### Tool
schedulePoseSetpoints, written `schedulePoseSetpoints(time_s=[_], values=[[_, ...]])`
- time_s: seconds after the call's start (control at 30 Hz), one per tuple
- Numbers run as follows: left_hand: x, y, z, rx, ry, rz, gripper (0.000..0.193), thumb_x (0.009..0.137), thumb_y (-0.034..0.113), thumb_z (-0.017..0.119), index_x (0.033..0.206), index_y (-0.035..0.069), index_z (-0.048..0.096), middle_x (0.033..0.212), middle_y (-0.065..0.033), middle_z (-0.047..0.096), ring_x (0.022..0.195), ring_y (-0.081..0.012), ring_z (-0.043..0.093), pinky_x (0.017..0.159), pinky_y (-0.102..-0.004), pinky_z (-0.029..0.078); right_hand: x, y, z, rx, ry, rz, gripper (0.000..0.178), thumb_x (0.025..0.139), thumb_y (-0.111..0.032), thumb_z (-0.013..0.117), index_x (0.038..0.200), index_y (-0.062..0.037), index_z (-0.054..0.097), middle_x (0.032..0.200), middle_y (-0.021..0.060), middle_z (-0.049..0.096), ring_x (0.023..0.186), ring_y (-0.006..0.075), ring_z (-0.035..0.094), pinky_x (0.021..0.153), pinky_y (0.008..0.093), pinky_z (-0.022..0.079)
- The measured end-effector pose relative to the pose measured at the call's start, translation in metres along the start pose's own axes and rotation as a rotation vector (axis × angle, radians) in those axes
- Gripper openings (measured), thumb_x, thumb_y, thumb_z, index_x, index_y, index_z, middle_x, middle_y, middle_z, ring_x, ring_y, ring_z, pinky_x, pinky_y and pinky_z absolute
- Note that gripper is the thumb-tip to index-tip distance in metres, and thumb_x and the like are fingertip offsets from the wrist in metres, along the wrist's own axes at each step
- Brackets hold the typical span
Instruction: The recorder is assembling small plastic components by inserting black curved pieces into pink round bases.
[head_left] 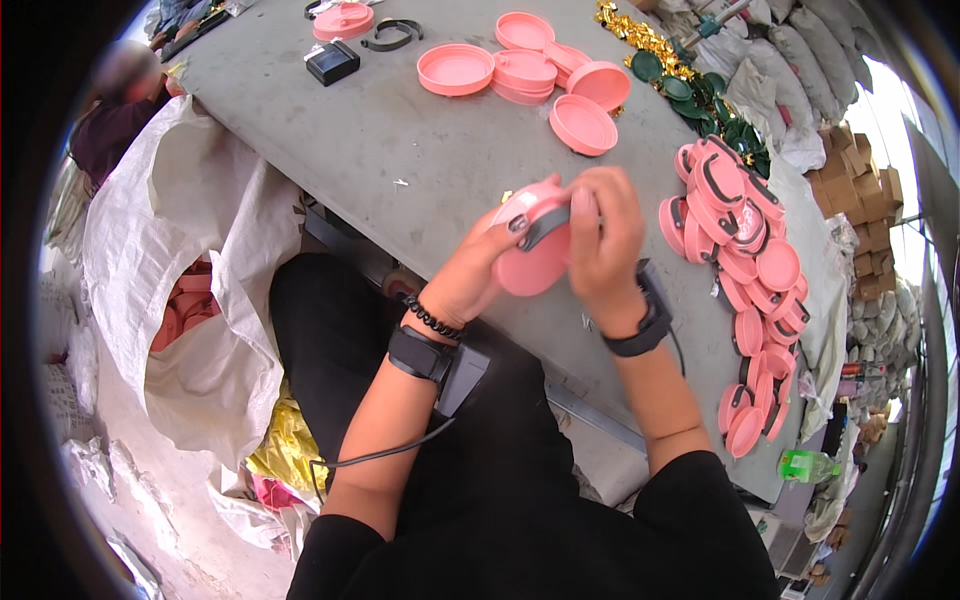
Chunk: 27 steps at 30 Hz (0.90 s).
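Note:
Over the grey table (380,190), both hands are closed on one pink round lid (533,268) with a dark grey strap-like handle (546,229). My left hand (478,255) grips its left side, thumb lying near the handle. At its upper right edge, my right hand (606,235) presses with bent fingers; the exact contact is partly hidden. Beyond the hands lie several pink round lids (455,70) without visible handles. To the right is a long heap of pink lids (720,180), many fitted with dark handles.
A black box (332,62) and a dark curved strap (393,36) lie at the far left. Gold pieces (640,35) and dark green round parts (680,88) line the far right edge. An open white sack (180,370) holds red-pink parts. A green bottle (808,466) is at right.

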<state>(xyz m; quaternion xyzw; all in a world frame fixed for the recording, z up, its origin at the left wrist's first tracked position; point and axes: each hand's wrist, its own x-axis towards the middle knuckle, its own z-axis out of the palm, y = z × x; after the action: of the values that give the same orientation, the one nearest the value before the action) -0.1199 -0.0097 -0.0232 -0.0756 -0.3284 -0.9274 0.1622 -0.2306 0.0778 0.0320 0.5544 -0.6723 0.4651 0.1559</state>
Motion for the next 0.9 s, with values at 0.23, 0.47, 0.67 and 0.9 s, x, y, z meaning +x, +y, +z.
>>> schedulePoseSetpoints(time_s=[0.23, 0.47, 0.67, 0.9], values=[[0.0, -0.003, -0.008, -0.173, 0.035, -0.069, 0.06, 0.092, 0.049, 0.039, 0.128, 0.001, 0.039, 0.128, -0.0133, 0.045, 0.115, -0.0197, 0.047, 0.096, -0.0317, 0.038, 0.003, 0.002, -0.019, 0.447, -0.445, 0.524, 0.029, 0.084, -0.025, 0.063, 0.1, -0.0005, 0.059, 0.087, 0.0056, 0.062, 0.081, 0.0114, 0.057, 0.072, 0.0263, 0.047], [0.0, 0.0, -0.008, -0.067, 0.2, -0.141, 0.05, 0.095, 0.042, 0.034, 0.127, 0.004, 0.039, 0.129, -0.0147, 0.046, 0.113, -0.025, 0.05, 0.087, -0.0365, 0.044, 0.037, 0.101, -0.169, -0.013, 0.198, 0.663, 0.029, 0.09, -0.029, 0.055, 0.098, -0.0017, 0.061, 0.087, 0.0016, 0.06, 0.079, 0.009, 0.055, 0.071, 0.0247, 0.046], [0.005, -0.004, -0.006, -0.035, 0.168, -0.137, 0.037, 0.095, 0.03, 0.041, 0.123, 0.005, 0.042, 0.127, -0.0127, 0.047, 0.112, -0.0227, 0.05, 0.086, -0.0342, 0.043, 0.036, 0.183, -0.258, -0.702, 0.326, 0.702, 0.042, 0.083, -0.027, 0.057, 0.111, 0.0036, 0.055, 0.108, 0.0167, 0.058, 0.104, 0.0237, 0.055, 0.088, 0.0341, 0.042], [0.0, -0.006, -0.011, -0.018, 0.188, -0.129, 0.026, 0.094, 0.022, 0.045, 0.115, 0.008, 0.048, 0.123, -0.0101, 0.049, 0.11, -0.0209, 0.051, 0.085, -0.0335, 0.044, 0.044, 0.135, -0.107, -0.335, -0.08, 0.318, 0.045, 0.078, -0.023, 0.062, 0.117, -0.0027, 0.053, 0.123, 0.0188, 0.05, 0.118, 0.0322, 0.044, 0.1, 0.037, 0.033]])
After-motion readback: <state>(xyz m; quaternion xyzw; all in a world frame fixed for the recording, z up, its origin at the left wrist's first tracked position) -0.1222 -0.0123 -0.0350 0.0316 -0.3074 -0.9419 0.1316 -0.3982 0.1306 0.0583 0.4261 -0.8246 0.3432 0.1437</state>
